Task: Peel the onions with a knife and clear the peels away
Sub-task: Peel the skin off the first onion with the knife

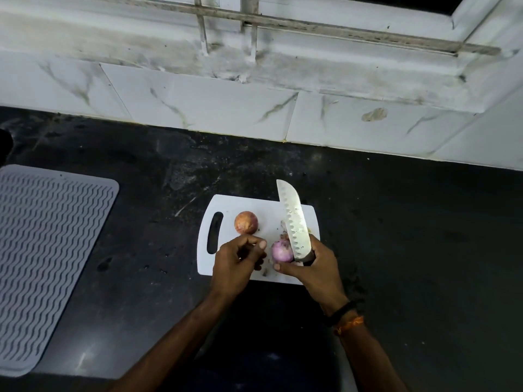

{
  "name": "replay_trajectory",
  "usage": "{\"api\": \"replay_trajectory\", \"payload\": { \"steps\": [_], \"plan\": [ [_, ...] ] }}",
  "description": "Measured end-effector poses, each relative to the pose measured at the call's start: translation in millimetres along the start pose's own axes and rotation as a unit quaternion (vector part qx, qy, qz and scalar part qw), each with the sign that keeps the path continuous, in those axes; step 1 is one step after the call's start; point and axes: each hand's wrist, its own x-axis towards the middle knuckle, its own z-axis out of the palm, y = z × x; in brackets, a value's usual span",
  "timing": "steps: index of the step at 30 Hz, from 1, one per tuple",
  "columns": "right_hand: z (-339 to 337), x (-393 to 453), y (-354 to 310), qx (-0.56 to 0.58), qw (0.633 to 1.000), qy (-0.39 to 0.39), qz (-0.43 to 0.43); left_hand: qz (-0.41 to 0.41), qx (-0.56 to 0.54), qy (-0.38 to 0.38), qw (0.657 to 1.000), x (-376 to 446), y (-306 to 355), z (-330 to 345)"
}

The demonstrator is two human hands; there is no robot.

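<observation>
Head view: right hand [314,267] has its grip clenched on the handle of the wide steel knife with the dimpled blade [293,219], thumb pressed against the half-peeled purple onion [282,251], which sits low on the white plastic cutting board [249,205] on the black tabletop [410,222]. Left hand [237,260] is curled with fingertips pinched, contents too small to tell. Risks, as judgement: the blade edge is right beside the thumb, so a slip on the slick round onion could nick it; the unpeeled brown onion [246,222], loose on the board, could roll if bumped.
</observation>
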Motion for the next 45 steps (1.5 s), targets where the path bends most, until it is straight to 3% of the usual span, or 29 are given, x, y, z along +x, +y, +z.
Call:
{"api": "replay_trajectory", "payload": {
  "steps": [5,9,12,18,26,36,45],
  "plan": [
    [-1,-4,-3,0.0,1.0,-0.023,-0.005,-0.035,-0.039,-0.026,0.998,-1,6,7],
    [0,-4,0,0.009,1.0,-0.006,0.003,-0.057,-0.103,0.013,0.993,-1,1,7],
    [-2,4,-3,-0.011,1.0,0.025,0.014,-0.063,-0.066,0.018,0.996,0,-5,2],
    [1,48,-17,-0.115,0.992,0.042,0.029,-0.067,0.058,-0.041,0.995,0,-10,1],
    [33,111,-15,-0.222,0.975,0.023,0.007,-0.084,0.122,0.015,0.989,-1,0,-8],
    [39,133,-29,-0.247,0.965,-0.074,-0.043,-0.086,0.148,0.004,0.985,0,-8,-15],
    [26,126,-20,-0.266,0.963,-0.051,-0.006,-0.074,0.161,-0.032,0.984,1,-16,-13]
  ]
}}
